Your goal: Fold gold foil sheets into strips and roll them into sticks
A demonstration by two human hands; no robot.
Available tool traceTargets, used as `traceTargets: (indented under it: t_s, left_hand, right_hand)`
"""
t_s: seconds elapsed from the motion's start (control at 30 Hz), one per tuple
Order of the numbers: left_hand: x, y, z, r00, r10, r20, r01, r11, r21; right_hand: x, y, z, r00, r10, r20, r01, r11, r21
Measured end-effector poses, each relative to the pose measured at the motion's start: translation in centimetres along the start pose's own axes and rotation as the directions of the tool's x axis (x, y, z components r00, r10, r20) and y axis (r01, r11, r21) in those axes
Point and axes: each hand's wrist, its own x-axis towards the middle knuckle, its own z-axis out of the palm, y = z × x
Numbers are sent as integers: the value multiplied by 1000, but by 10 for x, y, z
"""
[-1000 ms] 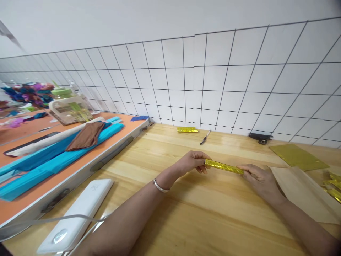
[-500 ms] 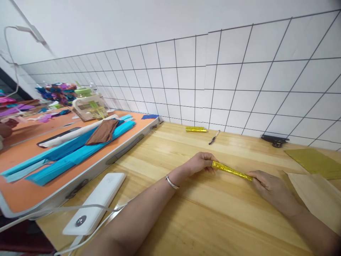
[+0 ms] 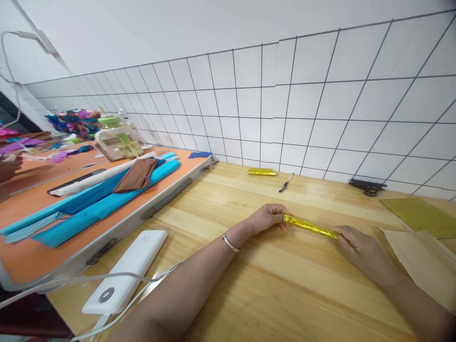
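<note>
A narrow strip of shiny gold foil (image 3: 311,226) is stretched between my two hands, just above the wooden table (image 3: 228,190). My left hand (image 3: 272,218) pinches its left end, thumb and fingers closed. The right end is gripped by my right hand (image 3: 358,244), fingers closed. Farther back lies a second folded gold piece (image 3: 261,172), with a pen (image 3: 286,183) to its right. A gold sheet (image 3: 420,216) and a brown paper sheet (image 3: 423,261) lie on the right.
An orange board (image 3: 178,176) on the left bears blue rolls (image 3: 110,206), a brown piece (image 3: 136,175) and a clear basket (image 3: 121,142). A white power bank (image 3: 126,270) with cables lies near my left arm. Another person's hand (image 3: 10,167) shows far left.
My hands and the foil strip have barely moved; the strip's face looks slightly wider at the right end. At the far left, the other person's hand has shifted.
</note>
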Motion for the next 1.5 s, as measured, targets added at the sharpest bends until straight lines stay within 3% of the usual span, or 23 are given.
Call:
traceTargets:
  t_s: [0.3, 0.5, 0.8, 1.0, 1.1, 1.23, 1.5]
  left_hand:
    - [-1, 2, 4, 1000, -17, -25, 16, 1000, -22]
    - [-4, 7, 1, 1000, -4, 28, 5, 999, -54]
    - [1, -5, 3, 996, 88, -34, -81, 981, 174]
    - [5, -12, -7, 968, 200, -149, -146, 939, 313]
    - [4, -12, -10, 977, 160, -140, -76, 879, 471]
    - [0, -10, -9, 985, 143, -93, -74, 848, 524]
    - [3, -17, -7, 962, 250, -112, -130, 778, 615]
  right_hand:
    - [-4, 12, 5, 999, -17, 43, 18, 1000, -12]
    - [-7, 18, 12, 999, 41, 15, -40, 998, -55]
    - [-4, 21, 12, 999, 0, 34, 4, 993, -114]
    - [1, 9, 6, 997, -44, 57, 44, 999, -1]
    - [2, 1, 0, 999, -18, 46, 15, 998, 58]
    - [4, -9, -3, 1000, 18, -1, -18, 995, 97]
    - [7, -22, 6, 997, -68, 32, 68, 998, 11]
